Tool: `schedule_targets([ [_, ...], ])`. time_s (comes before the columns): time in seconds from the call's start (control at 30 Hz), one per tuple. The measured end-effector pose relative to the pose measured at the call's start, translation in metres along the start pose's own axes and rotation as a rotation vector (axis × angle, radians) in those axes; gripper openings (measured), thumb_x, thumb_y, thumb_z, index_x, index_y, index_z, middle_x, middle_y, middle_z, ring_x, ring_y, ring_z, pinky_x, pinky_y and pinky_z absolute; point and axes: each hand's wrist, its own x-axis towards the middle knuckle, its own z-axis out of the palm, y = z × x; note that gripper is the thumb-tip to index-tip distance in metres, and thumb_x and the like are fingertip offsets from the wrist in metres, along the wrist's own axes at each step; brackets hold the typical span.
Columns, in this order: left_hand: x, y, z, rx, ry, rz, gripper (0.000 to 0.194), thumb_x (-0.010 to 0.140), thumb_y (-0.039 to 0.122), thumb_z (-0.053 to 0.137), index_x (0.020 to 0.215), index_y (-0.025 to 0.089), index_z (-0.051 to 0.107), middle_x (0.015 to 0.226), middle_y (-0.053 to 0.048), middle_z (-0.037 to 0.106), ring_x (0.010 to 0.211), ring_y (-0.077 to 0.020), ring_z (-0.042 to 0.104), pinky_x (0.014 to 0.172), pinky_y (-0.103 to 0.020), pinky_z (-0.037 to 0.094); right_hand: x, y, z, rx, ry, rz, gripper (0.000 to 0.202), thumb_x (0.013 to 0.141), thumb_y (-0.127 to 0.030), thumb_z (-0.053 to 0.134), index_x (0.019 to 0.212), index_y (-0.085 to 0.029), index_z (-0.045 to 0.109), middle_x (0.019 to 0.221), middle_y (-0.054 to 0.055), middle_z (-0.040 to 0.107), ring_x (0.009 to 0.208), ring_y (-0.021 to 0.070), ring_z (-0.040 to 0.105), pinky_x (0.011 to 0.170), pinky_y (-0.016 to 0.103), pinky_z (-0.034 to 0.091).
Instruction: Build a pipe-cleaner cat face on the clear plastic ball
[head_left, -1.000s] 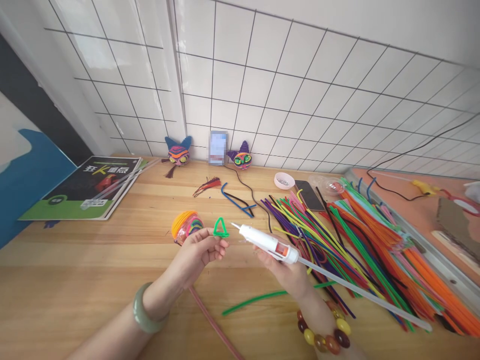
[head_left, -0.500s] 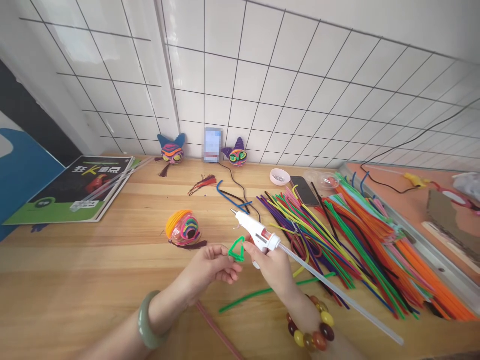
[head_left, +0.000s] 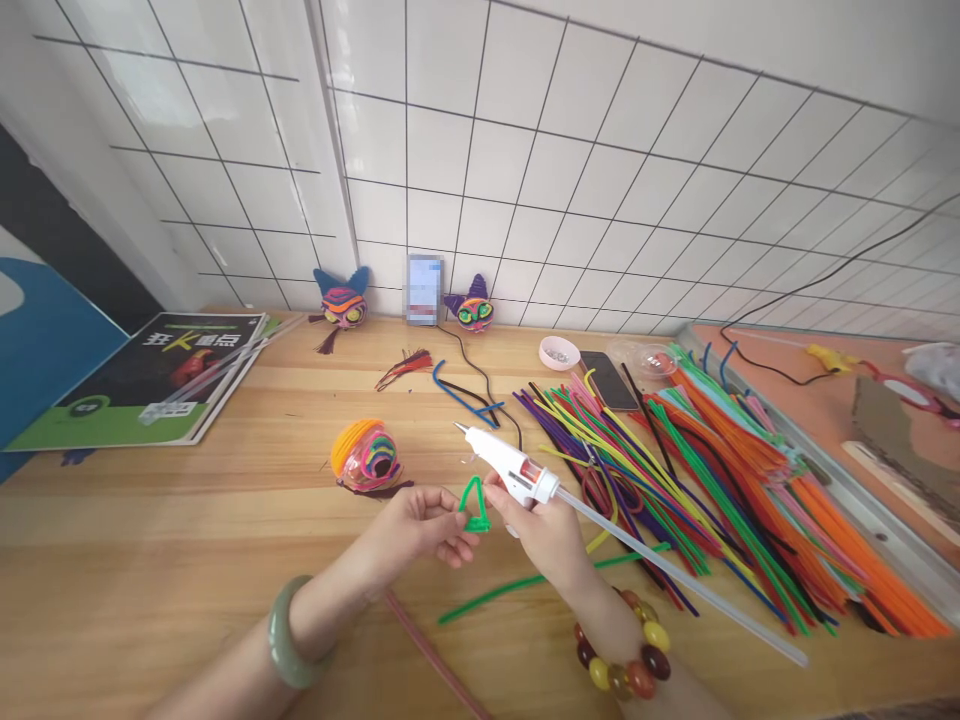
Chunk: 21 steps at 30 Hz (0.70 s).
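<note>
A small green pipe cleaner bent into a triangle (head_left: 475, 506) is pinched at its lower left by my left hand (head_left: 427, 525). My right hand (head_left: 546, 535) is wrapped round a white hot glue gun (head_left: 510, 466), whose nozzle points up and left. A long clear glue stick (head_left: 682, 575) juts from the gun's back end. The right fingertips are close beside the triangle; whether they touch it I cannot tell. Beyond my left hand lies a clear ball (head_left: 365, 455) partly covered in orange and coloured coils. Under my right wrist runs a straight green pipe cleaner (head_left: 499, 594).
Many coloured pipe cleaners (head_left: 720, 480) spread over the right side. Behind them are a dark phone (head_left: 607, 380) and a pink bowl (head_left: 559, 353). Two finished cat-like heads, one with blue ears (head_left: 342, 297), stand by the wall. Magazines (head_left: 142, 380) lie at left.
The green triangle has turned slightly, its tip now more upright and away from the right fingertips. The glue gun's nozzle has shifted a little to the left.
</note>
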Motion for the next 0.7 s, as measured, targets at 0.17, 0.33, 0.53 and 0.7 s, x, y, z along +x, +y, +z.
schedule_targets([
  [0.17, -0.001, 0.007, -0.006, -0.007, 0.147, 0.127, 0.028, 0.066, 0.033, 0.074, 0.072, 0.013, 0.057, 0.068, -0.008, 0.073, 0.057, -0.0143, 0.066, 0.054, -0.023, 0.052, 0.003, -0.003, -0.006, 0.06, 0.088, -0.024, 0.025, 0.078, -0.04, 0.059, 0.083, -0.015, 0.058, 0.061, 0.001, 0.06, 0.045, 0.0084, 0.045, 0.039, 0.02, 0.037],
  [0.33, -0.005, 0.018, -0.01, -0.047, 0.305, 0.302, 0.027, 0.067, 0.032, 0.073, 0.075, 0.013, 0.056, 0.068, -0.005, 0.073, 0.06, -0.0163, 0.068, 0.057, -0.026, 0.055, 0.001, -0.001, -0.012, 0.062, 0.049, -0.167, 0.025, 0.084, -0.039, 0.053, 0.08, -0.015, 0.057, 0.052, -0.004, 0.047, 0.044, 0.0087, 0.044, 0.041, 0.02, 0.036],
  [0.53, -0.006, 0.021, -0.016, -0.034, 0.402, 0.441, 0.023, 0.07, 0.031, 0.071, 0.075, 0.014, 0.056, 0.077, -0.006, 0.074, 0.068, -0.0174, 0.069, 0.059, -0.026, 0.055, -0.01, 0.002, -0.01, -0.137, -0.075, -0.409, 0.01, 0.083, -0.026, 0.056, 0.088, -0.018, 0.06, 0.07, 0.001, 0.059, 0.062, 0.0138, 0.057, 0.058, 0.025, 0.047],
  [0.7, -0.006, 0.02, -0.018, -0.003, 0.391, 0.435, 0.023, 0.07, 0.031, 0.071, 0.079, 0.014, 0.059, 0.082, -0.008, 0.074, 0.076, -0.0205, 0.069, 0.062, -0.026, 0.055, -0.012, -0.004, -0.005, -0.198, -0.083, -0.559, 0.004, 0.082, -0.02, 0.057, 0.086, -0.019, 0.058, 0.079, 0.003, 0.061, 0.075, 0.0158, 0.059, 0.069, 0.027, 0.047],
])
